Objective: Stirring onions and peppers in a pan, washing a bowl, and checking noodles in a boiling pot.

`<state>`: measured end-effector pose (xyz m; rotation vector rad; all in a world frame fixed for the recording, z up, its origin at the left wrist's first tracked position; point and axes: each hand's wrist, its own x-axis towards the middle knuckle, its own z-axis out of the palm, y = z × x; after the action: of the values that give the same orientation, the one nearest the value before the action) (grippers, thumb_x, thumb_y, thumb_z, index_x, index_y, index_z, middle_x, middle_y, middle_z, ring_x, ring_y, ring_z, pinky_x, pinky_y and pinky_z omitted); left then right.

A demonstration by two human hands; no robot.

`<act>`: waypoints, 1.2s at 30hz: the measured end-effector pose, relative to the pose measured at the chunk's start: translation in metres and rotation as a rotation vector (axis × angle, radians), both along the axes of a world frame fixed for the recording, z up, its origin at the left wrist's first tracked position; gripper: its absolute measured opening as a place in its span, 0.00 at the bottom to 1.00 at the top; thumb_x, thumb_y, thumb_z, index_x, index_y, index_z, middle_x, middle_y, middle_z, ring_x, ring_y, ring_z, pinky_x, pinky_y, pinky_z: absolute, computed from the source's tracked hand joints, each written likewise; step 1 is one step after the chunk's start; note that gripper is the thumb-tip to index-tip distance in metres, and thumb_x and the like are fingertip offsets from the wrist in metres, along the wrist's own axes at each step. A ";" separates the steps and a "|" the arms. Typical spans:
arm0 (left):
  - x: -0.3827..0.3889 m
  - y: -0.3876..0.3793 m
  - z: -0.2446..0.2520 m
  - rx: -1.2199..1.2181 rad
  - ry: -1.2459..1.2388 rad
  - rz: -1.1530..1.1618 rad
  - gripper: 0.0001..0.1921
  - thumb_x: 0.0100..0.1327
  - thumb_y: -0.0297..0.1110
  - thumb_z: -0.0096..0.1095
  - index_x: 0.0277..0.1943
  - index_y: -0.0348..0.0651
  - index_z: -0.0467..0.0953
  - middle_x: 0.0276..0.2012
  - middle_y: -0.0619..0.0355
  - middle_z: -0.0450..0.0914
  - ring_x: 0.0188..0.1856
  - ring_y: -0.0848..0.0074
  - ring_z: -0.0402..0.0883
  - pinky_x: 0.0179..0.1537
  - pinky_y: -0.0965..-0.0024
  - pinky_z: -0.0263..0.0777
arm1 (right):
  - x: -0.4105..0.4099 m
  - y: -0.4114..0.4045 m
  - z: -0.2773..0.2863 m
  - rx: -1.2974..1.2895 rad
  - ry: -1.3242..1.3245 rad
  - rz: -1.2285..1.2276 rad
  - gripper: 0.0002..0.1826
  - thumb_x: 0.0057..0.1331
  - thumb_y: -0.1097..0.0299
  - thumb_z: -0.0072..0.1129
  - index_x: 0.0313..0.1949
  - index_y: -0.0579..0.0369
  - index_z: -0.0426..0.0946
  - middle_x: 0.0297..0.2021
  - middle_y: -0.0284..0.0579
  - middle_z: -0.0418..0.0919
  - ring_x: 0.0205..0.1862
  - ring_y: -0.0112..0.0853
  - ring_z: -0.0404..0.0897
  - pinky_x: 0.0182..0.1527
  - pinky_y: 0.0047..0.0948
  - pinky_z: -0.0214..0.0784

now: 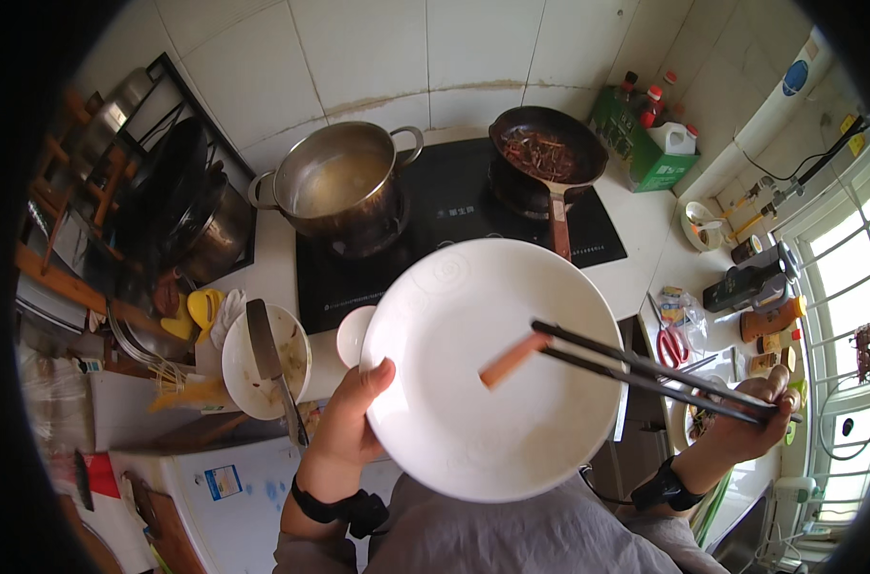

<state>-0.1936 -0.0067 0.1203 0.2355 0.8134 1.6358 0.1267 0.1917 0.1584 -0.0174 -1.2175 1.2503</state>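
Note:
My left hand [359, 409] grips the left rim of a round white plate [471, 308], thumb on top, held in front of my body. In my right hand [747, 423], to the right of the plate, is a pair of dark chopsticks [650, 373]. Their tips reach over the plate and pinch a reddish-brown stick-shaped piece [510, 362]; whether it touches the plate, I cannot tell. Beyond the plate, a steel pot [345, 172] with cloudy liquid stands on the left burner, and a frying pan [546, 147] with dark red food sits on the right one.
A cleaver [266, 344] lies across a used white bowl [237, 366] at the left, beside a small white bowl [352, 337]. Red-handled scissors [672, 348] and several bottles and jars [769, 319] line the right counter. Pans fill a rack [166, 93] at the left.

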 end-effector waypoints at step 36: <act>-0.001 0.001 0.218 -0.063 0.115 -0.033 0.40 0.55 0.48 0.62 0.62 0.29 0.53 0.53 0.46 0.68 0.54 0.67 0.70 0.52 0.67 0.66 | -0.039 0.019 0.202 -0.037 0.319 0.392 0.03 0.62 0.74 0.53 0.34 0.59 0.73 0.25 0.41 0.67 0.16 0.18 0.67 0.15 0.08 0.65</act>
<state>-0.1943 -0.0054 0.3385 0.2988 0.9419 1.5739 0.0878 0.2102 0.3603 0.3963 -0.9447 1.5459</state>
